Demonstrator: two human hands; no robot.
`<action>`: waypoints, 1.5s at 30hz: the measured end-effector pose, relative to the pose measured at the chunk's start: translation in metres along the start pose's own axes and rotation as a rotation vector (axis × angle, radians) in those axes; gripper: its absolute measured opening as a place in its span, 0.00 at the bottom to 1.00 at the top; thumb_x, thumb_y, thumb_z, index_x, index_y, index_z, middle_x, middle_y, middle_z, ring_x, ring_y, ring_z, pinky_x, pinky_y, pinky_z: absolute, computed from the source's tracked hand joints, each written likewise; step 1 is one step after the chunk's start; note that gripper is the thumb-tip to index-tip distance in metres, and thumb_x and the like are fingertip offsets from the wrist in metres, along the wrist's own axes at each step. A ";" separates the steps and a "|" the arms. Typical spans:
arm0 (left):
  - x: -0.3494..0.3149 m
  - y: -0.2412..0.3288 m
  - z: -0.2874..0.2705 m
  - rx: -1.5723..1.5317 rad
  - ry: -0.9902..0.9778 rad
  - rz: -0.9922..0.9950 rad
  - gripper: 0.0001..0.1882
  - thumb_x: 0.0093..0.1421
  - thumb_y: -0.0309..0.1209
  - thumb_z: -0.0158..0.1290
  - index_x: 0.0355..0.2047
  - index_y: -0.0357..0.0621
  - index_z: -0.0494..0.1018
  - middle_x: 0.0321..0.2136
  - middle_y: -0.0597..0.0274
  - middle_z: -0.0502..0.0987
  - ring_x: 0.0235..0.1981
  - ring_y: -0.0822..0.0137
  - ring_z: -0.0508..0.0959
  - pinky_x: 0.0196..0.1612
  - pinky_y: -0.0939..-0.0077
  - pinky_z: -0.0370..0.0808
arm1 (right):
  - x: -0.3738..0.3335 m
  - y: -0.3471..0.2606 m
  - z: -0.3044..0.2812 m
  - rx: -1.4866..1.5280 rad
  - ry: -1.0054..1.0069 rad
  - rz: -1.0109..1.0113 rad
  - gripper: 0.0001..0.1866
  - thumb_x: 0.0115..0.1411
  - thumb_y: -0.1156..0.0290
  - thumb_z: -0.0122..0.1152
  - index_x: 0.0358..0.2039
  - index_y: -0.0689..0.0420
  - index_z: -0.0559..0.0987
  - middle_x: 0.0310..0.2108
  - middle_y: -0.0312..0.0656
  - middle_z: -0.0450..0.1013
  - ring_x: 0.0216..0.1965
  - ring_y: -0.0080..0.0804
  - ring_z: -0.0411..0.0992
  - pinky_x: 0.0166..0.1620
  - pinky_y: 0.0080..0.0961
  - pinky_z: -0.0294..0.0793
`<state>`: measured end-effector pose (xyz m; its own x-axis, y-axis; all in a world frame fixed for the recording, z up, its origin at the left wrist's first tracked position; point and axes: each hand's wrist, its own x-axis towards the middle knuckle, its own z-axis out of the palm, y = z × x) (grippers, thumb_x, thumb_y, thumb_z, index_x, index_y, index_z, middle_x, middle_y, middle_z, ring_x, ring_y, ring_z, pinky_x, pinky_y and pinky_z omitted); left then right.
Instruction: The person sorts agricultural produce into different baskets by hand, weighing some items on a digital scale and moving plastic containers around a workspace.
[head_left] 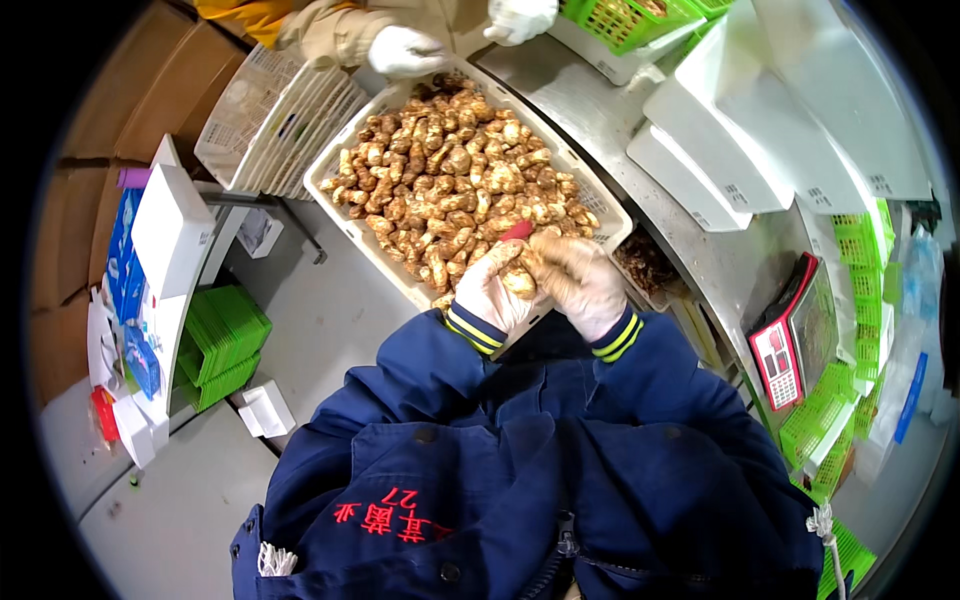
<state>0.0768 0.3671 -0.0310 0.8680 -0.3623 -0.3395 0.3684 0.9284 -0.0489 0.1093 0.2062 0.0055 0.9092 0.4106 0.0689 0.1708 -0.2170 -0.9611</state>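
One mushroom (518,282) lies in the curled left hand (488,294); right hand (585,285) blurred, hold unclear

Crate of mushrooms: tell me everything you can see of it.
The crate is off-white, shallow and rectangular, apparently plastic, with slots in its wall. It sits open side up, turned diagonally beside the metal table. Brown and cream mushrooms cover most of its floor. The left hand and right hand are over its near end; a co-worker's gloved hand is at its far rim, contact unclear.
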 end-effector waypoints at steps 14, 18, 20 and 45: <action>0.012 -0.102 -0.054 0.264 0.155 -0.308 0.13 0.66 0.30 0.47 0.49 0.38 0.67 0.39 0.45 0.76 0.41 0.54 0.78 0.44 0.63 0.79 | -0.125 0.021 -0.012 -0.338 0.280 0.014 0.16 0.46 0.72 0.70 0.37 0.61 0.79 0.38 0.47 0.76 0.42 0.46 0.73 0.47 0.38 0.71; 0.010 -0.125 -0.031 0.509 0.253 -0.401 0.17 0.66 0.39 0.49 0.46 0.37 0.69 0.38 0.51 0.77 0.38 0.57 0.78 0.45 0.61 0.77 | -0.152 0.031 -0.017 -0.287 0.405 0.046 0.22 0.44 0.68 0.69 0.40 0.62 0.76 0.38 0.49 0.75 0.41 0.48 0.72 0.44 0.40 0.71; 0.007 -0.145 -0.063 0.513 0.299 -0.369 0.17 0.66 0.39 0.49 0.45 0.38 0.71 0.37 0.51 0.78 0.38 0.58 0.79 0.44 0.63 0.77 | -0.170 0.026 -0.022 -0.200 0.363 0.226 0.21 0.47 0.71 0.65 0.43 0.63 0.74 0.36 0.50 0.74 0.40 0.50 0.72 0.44 0.40 0.71; 0.011 -0.429 -0.215 1.102 0.443 -1.053 0.12 0.64 0.39 0.49 0.45 0.51 0.69 0.26 0.61 0.72 0.22 0.67 0.72 0.27 0.68 0.74 | -0.535 0.210 -0.069 0.340 1.028 0.829 0.14 0.61 0.60 0.61 0.24 0.56 0.81 0.19 0.41 0.75 0.22 0.32 0.75 0.27 0.25 0.73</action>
<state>-0.1431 -0.0176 -0.2154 -0.0091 -0.5431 -0.8396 0.9383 -0.2949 0.1806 -0.3151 -0.1196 -0.2148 0.5935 -0.6036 -0.5324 -0.5237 0.2128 -0.8249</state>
